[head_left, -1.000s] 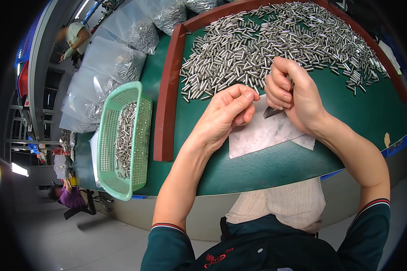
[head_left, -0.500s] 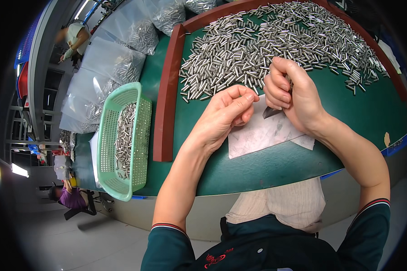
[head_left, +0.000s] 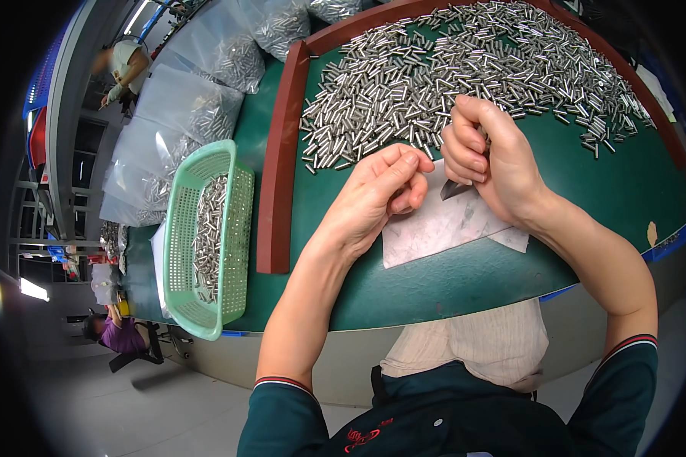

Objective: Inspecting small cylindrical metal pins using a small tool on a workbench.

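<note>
My left hand (head_left: 379, 189) is closed in a pinch, thumb pressed toward the curled fingers; whatever lies between them is too small or hidden to name. Close beside it, my right hand (head_left: 492, 156) is wrapped round a dark, flat tapered tool (head_left: 455, 190), whose tip juts out below the fingers. Both hands hover over a smudged whitish paper sheet (head_left: 427, 234) on the green tabletop (head_left: 404, 293). Just beyond them spreads a wide layer of short shiny metal pins (head_left: 389, 95).
A dark red wooden rail (head_left: 276, 198) borders the pins. To its left stands a pale green mesh basket (head_left: 238, 251) partly filled with pins. Clear plastic bags (head_left: 179, 107) of pins line the far left. Two other people (head_left: 123, 335) are in the background.
Almost nothing differs. My left hand has shifted very slightly left, and its thumb and fingers have moved a little. The right hand keeps its hold on the dark tool.
</note>
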Tool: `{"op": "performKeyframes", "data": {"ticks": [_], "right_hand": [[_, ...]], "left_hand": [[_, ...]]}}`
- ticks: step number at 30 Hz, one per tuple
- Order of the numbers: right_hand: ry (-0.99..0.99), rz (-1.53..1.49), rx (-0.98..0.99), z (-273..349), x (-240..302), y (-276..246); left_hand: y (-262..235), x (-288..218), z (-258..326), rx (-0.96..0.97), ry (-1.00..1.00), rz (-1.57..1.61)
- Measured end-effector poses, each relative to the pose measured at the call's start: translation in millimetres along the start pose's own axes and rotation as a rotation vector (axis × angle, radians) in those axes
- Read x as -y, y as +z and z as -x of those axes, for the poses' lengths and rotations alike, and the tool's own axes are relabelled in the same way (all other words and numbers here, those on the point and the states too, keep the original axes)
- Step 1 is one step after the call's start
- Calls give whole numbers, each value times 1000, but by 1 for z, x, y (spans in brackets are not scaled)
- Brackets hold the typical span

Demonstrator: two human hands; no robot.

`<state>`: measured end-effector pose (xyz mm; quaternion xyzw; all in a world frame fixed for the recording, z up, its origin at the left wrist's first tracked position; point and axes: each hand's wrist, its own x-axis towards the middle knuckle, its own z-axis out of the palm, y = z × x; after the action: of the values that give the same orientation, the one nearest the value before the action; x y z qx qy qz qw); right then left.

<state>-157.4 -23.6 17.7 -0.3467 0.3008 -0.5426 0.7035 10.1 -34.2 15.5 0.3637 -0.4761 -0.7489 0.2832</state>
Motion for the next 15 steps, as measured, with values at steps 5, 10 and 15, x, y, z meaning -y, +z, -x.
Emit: {"op": "performKeyframes", "data": {"ticks": [5, 10, 15], "right_hand": [[-32, -36, -5, -1, -2, -1], [-32, -17, 3, 0, -1, -1], [-21, 4, 16, 1, -1, -1]], "left_hand": [[0, 2, 0, 13, 3, -8], [0, 2, -1, 25, 7, -29], [1, 3, -1, 13, 4, -13]]}}
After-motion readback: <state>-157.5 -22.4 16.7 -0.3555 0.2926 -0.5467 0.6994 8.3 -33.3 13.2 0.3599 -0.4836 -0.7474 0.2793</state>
